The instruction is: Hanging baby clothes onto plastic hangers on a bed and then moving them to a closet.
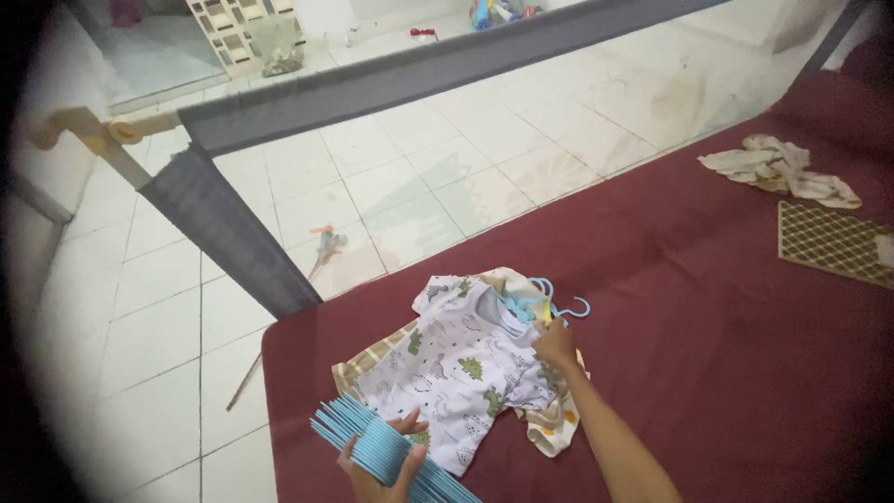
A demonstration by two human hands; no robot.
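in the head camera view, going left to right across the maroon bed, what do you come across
Stack of blue hangers in the left hand → dinosaur-print shirt → right hand at the shirt's neck → crumpled cream cloth → checked mat.

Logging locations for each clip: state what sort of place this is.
Probably a bedroom in a home. A maroon bed with a grey mesh guard rail stands on a white tiled floor; a small dinosaur-print shirt and a bundle of blue hangers lie on it.
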